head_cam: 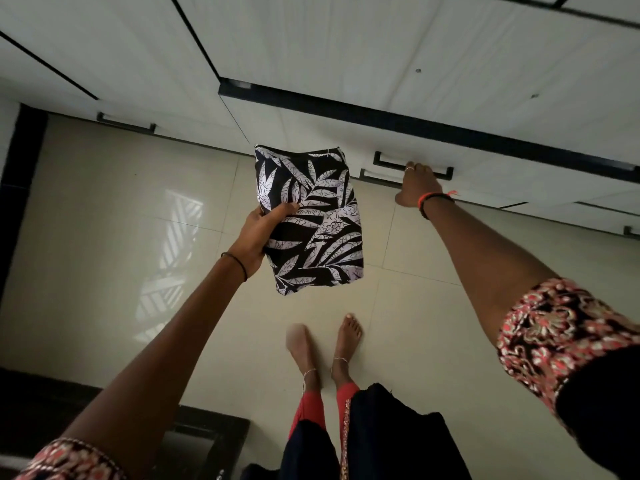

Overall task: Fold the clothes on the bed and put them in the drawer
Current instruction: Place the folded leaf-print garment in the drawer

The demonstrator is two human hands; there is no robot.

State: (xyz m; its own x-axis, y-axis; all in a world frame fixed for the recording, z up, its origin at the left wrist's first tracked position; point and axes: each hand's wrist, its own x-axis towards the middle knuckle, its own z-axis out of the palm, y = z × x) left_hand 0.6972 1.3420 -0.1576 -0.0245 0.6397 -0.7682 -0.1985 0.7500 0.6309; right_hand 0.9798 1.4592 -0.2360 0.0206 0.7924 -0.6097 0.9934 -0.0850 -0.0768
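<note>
Your left hand (261, 237) holds the folded black cloth with white leaf print (311, 220) in the air above the beige tiled floor (104, 220). It pinches the left long edge near the middle, with the thumb on top and the other fingers hidden underneath. The long axis of the cloth runs away from you, toward the wardrobe, and its far short edge is close to the foot of the white wardrobe doors (311, 46). The important relation is this: the white drawer front (502, 174) lies to the right of the cloth and a little beyond it, so the cloth must travel to the right and forward. Your right hand (417, 187) is the one at the drawer. Its fingers are hooked over the black bar handle (429, 168) and the thumb is stretched out to the side. The drawer looks closed, so I judge that pulling it out comes first, and your bare feet (325, 341) stand well back from it. Keep the cloth level while you pull, because the free right edge hangs without support and could open.
</note>
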